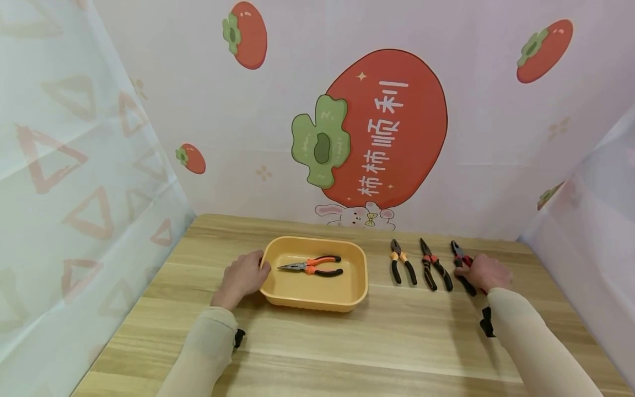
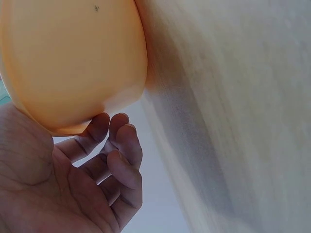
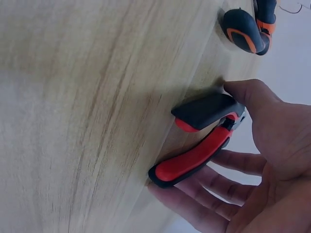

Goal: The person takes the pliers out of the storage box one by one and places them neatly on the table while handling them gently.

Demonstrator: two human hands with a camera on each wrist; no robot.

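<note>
Gripping red-black pliers [image 3: 197,155], right fingers [image 3: 194,208], wall lettering “柿柿顺利” [image 1: 382,133]

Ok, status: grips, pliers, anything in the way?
Left grip on tray. Right grip around rightmost pliers. Orange pliers inside tray. Nothing visibly in the way.

We see the head view bright and evenly lit, a soft shadow crossing the desk [image 1: 372,353] at four o'clock; both wrist views look dimmer to us, the left's wood grain blurred.
</note>
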